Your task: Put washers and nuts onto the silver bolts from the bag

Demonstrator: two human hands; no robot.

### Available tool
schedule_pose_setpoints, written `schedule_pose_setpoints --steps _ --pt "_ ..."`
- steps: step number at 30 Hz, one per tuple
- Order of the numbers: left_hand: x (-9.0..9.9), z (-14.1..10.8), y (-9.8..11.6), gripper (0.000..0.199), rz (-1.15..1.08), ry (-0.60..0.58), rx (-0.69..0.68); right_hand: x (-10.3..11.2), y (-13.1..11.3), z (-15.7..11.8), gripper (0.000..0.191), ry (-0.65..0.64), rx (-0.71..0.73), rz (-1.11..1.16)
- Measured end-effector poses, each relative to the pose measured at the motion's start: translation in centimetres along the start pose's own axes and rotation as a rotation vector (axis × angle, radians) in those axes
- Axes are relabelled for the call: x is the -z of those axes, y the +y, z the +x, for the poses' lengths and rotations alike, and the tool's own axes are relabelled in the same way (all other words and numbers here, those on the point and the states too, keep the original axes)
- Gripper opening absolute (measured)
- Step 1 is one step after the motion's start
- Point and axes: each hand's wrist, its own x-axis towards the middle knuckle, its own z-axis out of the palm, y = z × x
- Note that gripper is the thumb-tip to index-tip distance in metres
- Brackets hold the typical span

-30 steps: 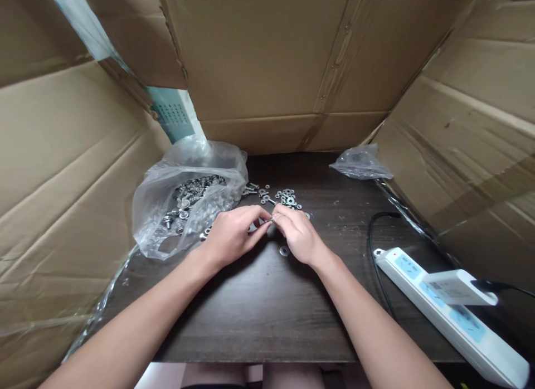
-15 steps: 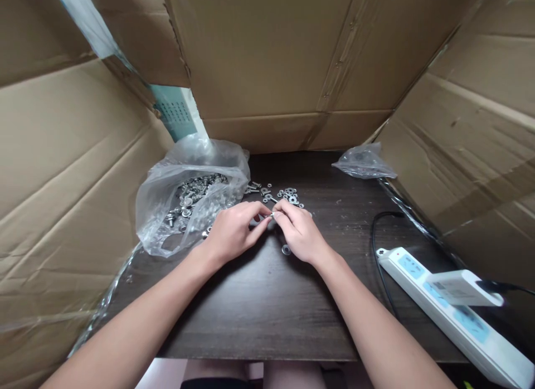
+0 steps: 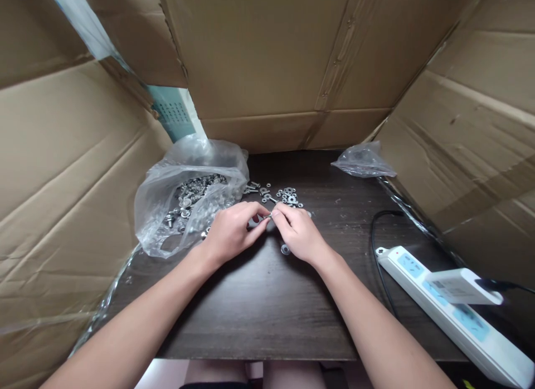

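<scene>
1. Left hand point(image 3: 234, 230): thumb and index finger pinch one end of a small metal piece point(image 3: 270, 215). The other fingers curl inward.
2. Right hand point(image 3: 298, 233): fingertips are drawn together on the opposite end of the same piece. The thumb contact is partly hidden.
3. Workpiece location: between the two sets of fingertips, over the middle of the dark table point(image 3: 259, 311). Its exact form (bolt, nut or both) cannot be told, as the fingers cover most of it.
4. Completed portion, by judgement: the large clear plastic bag point(image 3: 144, 216), beside the left hand, contains many metal fasteners point(image 3: 196, 191). Some appear to be bolts carrying washers, which suggests finished units; this cannot be confirmed.
5. Portion in hand: one piece, apparently mid-assembly, not yet released.
6. Outstanding portion, by judgement: loose nuts and washers point(image 3: 288, 195) lie just beyond the right hand, with several bolts point(image 3: 252, 187) near the bag. A single washer point(image 3: 285, 249) lies just beside the right hand, on its near side. These loose parts imply that further units could be made up.
</scene>
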Motion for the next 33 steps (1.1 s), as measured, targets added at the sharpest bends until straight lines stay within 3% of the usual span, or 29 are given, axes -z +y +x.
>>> schedule_pose_setpoints --steps 15,23,33 --pt "0.34 -0.01 -0.07 0.010 -0.006 -0.040 0.045 -0.41 0.04 -0.30 0.030 -0.018 -0.024 -0.013" --pt "0.31 0.05 0.23 0.013 -0.004 -0.004 0.017 0.14 -0.36 -0.35 0.020 0.006 -0.026 0.058" --pt "-0.02 0.02 0.18 0.013 -0.027 -0.059 0.023 0.21 -0.18 -0.33 0.011 0.000 0.000 0.076"
